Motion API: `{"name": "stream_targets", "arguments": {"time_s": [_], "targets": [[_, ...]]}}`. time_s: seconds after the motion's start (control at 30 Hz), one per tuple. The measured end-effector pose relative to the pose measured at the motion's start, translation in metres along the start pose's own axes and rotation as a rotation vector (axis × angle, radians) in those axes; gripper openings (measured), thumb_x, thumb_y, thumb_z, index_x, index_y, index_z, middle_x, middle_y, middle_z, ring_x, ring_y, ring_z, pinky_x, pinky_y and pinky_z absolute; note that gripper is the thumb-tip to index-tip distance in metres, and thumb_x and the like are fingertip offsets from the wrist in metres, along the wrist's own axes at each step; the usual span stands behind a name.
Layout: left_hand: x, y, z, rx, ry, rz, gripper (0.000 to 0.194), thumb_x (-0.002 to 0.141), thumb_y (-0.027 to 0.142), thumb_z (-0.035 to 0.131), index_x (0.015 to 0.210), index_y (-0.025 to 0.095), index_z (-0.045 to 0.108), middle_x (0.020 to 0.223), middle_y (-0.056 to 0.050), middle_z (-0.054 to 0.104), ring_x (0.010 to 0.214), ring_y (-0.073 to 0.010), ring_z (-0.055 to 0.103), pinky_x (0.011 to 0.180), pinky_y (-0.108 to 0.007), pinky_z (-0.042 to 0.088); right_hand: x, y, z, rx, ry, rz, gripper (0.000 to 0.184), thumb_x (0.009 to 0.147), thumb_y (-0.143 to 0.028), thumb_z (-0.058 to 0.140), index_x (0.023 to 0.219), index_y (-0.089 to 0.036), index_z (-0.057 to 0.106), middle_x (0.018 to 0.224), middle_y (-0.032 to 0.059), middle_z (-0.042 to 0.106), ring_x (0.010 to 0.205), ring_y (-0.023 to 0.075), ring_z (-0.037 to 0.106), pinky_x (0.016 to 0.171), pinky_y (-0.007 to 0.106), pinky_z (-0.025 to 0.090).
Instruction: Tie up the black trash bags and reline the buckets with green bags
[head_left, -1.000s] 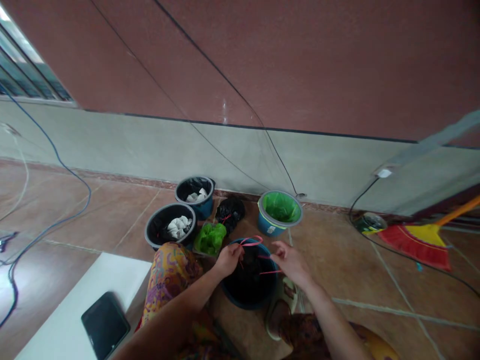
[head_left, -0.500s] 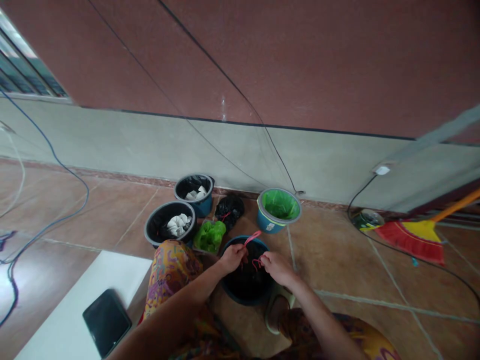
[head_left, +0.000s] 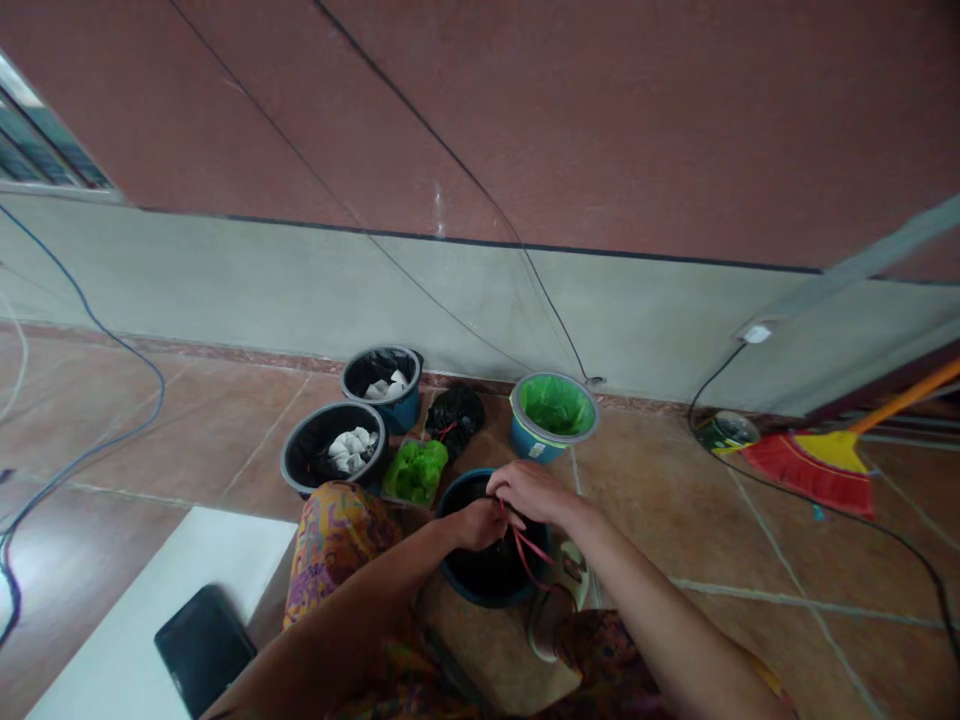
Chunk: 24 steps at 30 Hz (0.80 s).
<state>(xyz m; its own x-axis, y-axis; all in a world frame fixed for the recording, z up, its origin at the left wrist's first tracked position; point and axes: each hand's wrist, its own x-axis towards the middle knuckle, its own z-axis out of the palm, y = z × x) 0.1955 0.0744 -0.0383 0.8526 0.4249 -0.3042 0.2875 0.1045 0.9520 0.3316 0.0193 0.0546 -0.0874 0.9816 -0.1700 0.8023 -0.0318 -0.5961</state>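
Note:
A blue-rimmed bucket (head_left: 459,585) with a black bag (head_left: 484,570) inside stands between my legs. Over it my two hands meet. My left hand (head_left: 481,524) is closed in a pinch on a pink-red string (head_left: 534,548), whose loop and loose end hang toward the bucket's right rim. From the right, my right hand (head_left: 529,490) reaches across with bent fingers, pinching the same string just above the left. The fingertips overlap, so the exact grip is partly hidden. Just left of the bucket lies a bright green bag (head_left: 415,472) in a clear tray.
Two black-lined bins (head_left: 294,455) with white crumpled pieces stand left. A tied black bag (head_left: 455,415) and a green-lined bin (head_left: 555,405) sit by the wall. A red broom (head_left: 810,470) and cable (head_left: 892,555) lie right; a phone (head_left: 204,640) rests on a white board (head_left: 112,650).
My right hand has moved left and up across the bucket to meet my left hand. The string, earlier looping upward at my left hand, now hangs down to the right.

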Motion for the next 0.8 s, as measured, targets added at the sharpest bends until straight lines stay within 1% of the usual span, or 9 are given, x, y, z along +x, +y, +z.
{"name": "stream_targets", "arguments": {"time_s": [0.13,0.27,0.33,0.4,0.47,0.53,0.6,0.7,0.8], "targets": [[-0.006,-0.003,-0.014,0.368,-0.227,0.097,0.018,0.075,0.017,0.061,0.077,0.024,0.077,0.075,-0.001,0.071,0.071,-0.0160,0.060,0.071,-0.024,0.042,0.010,0.047,0.006,0.134,0.121,0.098,0.027,0.078,-0.018,0.053,0.089,-0.024,0.077,0.088,0.0023,0.076,0.086,0.0194,0.067,0.081,0.030,0.046],[-0.004,-0.008,-0.019,0.452,-0.231,0.058,0.026,0.084,0.028,0.055,0.068,0.022,0.073,0.057,0.001,0.061,0.055,-0.0125,0.051,0.057,-0.022,0.036,0.001,0.082,0.039,0.331,0.431,0.345,0.031,0.081,-0.027,0.052,0.103,-0.019,0.071,0.098,0.0067,0.074,0.091,0.0197,0.068,0.086,0.032,0.049],[-0.002,-0.011,-0.018,0.421,-0.218,0.040,0.032,0.087,0.032,0.051,0.066,0.021,0.072,0.052,0.002,0.057,0.051,-0.0116,0.048,0.055,-0.022,0.035,-0.006,0.088,0.061,0.385,0.640,0.533,0.041,0.082,-0.037,0.052,0.115,-0.017,0.065,0.106,0.0106,0.072,0.097,0.0217,0.067,0.088,0.035,0.049],[-0.001,-0.014,-0.018,0.415,-0.216,0.023,0.031,0.087,0.033,0.052,0.069,0.020,0.074,0.052,0.002,0.057,0.051,-0.0112,0.048,0.054,-0.021,0.034,-0.014,0.085,0.081,0.484,0.765,0.691,0.049,0.082,-0.045,0.050,0.120,-0.016,0.059,0.112,0.0129,0.069,0.094,0.0223,0.067,0.082,0.035,0.051],[0.000,-0.014,-0.020,0.445,-0.212,0.027,0.026,0.085,0.030,0.056,0.073,0.019,0.076,0.056,0.002,0.061,0.054,-0.0113,0.051,0.055,-0.021,0.035,-0.020,0.075,0.100,0.688,0.731,0.726,0.048,0.081,-0.048,0.048,0.116,-0.017,0.059,0.105,0.0114,0.070,0.076,0.0196,0.066,0.067,0.033,0.051],[0.001,-0.012,-0.022,0.490,-0.210,0.063,0.021,0.082,0.027,0.059,0.075,0.019,0.077,0.061,0.001,0.066,0.058,-0.0117,0.053,0.058,-0.020,0.036,-0.024,0.062,0.114,0.909,0.581,0.623,0.043,0.078,-0.048,0.050,0.107,-0.018,0.062,0.085,0.0057,0.070,0.058,0.0152,0.057,0.052,0.028,0.045],[0.001,-0.010,-0.024,0.538,-0.231,0.118,0.020,0.081,0.025,0.060,0.076,0.019,0.078,0.065,0.000,0.069,0.060,-0.0121,0.056,0.061,-0.020,0.038,-0.026,0.051,0.122,1.035,0.430,0.486,0.038,0.076,-0.047,0.054,0.098,-0.018,0.064,0.064,-0.0014,0.061,0.049,0.0120,0.048,0.046,0.024,0.037],[0.001,-0.006,-0.026,0.622,-0.243,0.192,0.018,0.082,0.020,0.059,0.079,0.019,0.077,0.072,0.000,0.072,0.066,-0.0122,0.061,0.066,-0.019,0.042,-0.028,0.045,0.126,1.059,0.290,0.410,0.031,0.074,-0.047,0.056,0.086,-0.019,0.063,0.051,-0.0068,0.047,0.044,0.0096,0.041,0.043,0.022,0.030],[0.000,-0.001,-0.024,0.795,-0.200,0.255,0.015,0.082,0.015,0.058,0.082,0.018,0.073,0.079,0.000,0.074,0.075,-0.0126,0.065,0.073,-0.019,0.044,-0.028,0.050,0.126,1.017,0.234,0.418,0.029,0.071,-0.048,0.056,0.078,-0.020,0.058,0.054,-0.0056,0.049,0.044,0.0093,0.043,0.042,0.022,0.030]]}}
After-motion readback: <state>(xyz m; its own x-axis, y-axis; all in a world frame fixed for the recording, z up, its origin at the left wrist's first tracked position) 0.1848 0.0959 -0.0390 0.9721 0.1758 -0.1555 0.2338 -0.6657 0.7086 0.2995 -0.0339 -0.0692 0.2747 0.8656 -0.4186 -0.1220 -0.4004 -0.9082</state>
